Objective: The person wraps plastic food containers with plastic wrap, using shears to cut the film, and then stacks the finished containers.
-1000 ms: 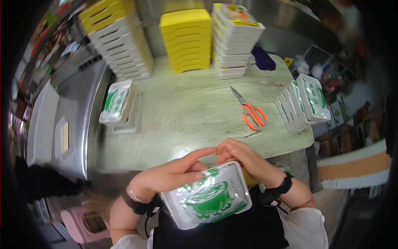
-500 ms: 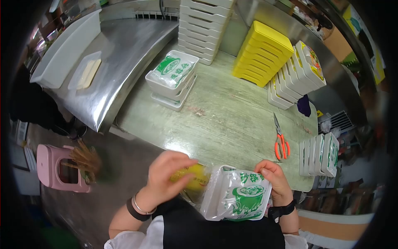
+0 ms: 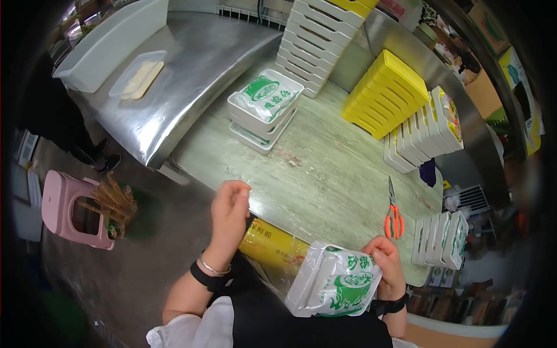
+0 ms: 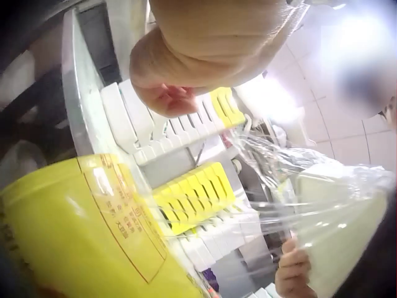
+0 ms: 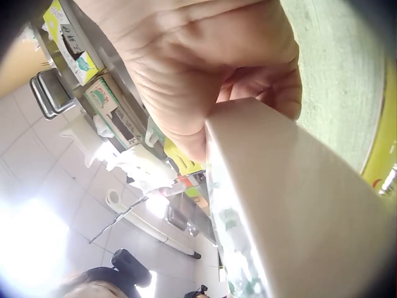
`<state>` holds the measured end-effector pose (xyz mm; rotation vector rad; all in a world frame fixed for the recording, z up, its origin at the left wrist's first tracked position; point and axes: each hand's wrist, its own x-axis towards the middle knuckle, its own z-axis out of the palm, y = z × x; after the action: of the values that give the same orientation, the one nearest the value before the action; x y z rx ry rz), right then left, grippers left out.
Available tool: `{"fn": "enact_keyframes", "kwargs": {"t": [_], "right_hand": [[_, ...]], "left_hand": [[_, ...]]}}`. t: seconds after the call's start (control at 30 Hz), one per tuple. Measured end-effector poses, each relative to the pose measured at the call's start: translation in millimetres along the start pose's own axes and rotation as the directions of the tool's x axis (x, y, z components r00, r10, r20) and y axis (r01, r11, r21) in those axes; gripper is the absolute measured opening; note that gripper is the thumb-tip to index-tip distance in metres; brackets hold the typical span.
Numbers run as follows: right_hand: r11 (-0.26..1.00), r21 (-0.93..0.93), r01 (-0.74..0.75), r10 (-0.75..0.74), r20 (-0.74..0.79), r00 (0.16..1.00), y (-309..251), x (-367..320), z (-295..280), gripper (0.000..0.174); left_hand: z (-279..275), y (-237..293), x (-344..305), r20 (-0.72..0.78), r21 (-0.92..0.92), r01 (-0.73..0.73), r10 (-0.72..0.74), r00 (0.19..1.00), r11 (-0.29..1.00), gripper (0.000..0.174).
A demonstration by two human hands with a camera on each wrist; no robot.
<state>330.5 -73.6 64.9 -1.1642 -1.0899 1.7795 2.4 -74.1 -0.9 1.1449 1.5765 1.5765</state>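
Note:
My right hand [image 3: 386, 267] grips the right edge of a white tray [image 3: 301, 284] with a green-printed packet [image 3: 348, 284] in it, held tilted at my lap. In the right wrist view, the thumb and curled fingers of my right hand [image 5: 217, 68] pinch the tray's corner [image 5: 298, 186]. Clear film [image 4: 267, 214] stretches between a yellow roll [image 3: 270, 243] and the tray. Beyond the roll's left end is my left hand [image 3: 230, 211], raised off it. In the left wrist view, my left hand [image 4: 198, 56] has curled fingers, with nothing visible in them.
Red-handled pliers [image 3: 394, 214] lie on the green table [image 3: 325, 168]. Filled trays [image 3: 267, 107] stand at its left and more [image 3: 441, 240] at its right. Tall white [image 3: 316, 43] and yellow [image 3: 389, 93] stacks line the back. A pink stool [image 3: 61, 203] is on the floor, lower left.
The head view has swung left. My left hand, close to the tray and then over the roll, has lifted off to the roll's far left. My right hand keeps its grip on the tray.

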Motion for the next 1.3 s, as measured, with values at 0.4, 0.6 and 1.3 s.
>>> {"fn": "enact_keyframes", "kwargs": {"t": [0.4,0.6,1.3], "right_hand": [[0.999,-0.014,-0.032,0.031,-0.075,0.997,-0.8,2.9,-5.7,0.02],[0.998,-0.037,-0.044,0.041,-0.082,0.996,-0.7,2.1,-1.5,0.018],[0.997,-0.025,0.071,-0.072,-0.067,0.995,8.0,-5.7,3.3,0.023]], "left_hand": [[2.2,33.6,-37.6,0.449,-0.31,0.287,-0.126,0.884,0.907,0.013],[2.9,61.1,-33.6,0.4,-0.237,0.113,-0.009,0.917,0.965,0.008],[33.2,32.0,-35.5,0.452,-0.612,0.585,-0.372,0.811,0.532,0.012]]}}
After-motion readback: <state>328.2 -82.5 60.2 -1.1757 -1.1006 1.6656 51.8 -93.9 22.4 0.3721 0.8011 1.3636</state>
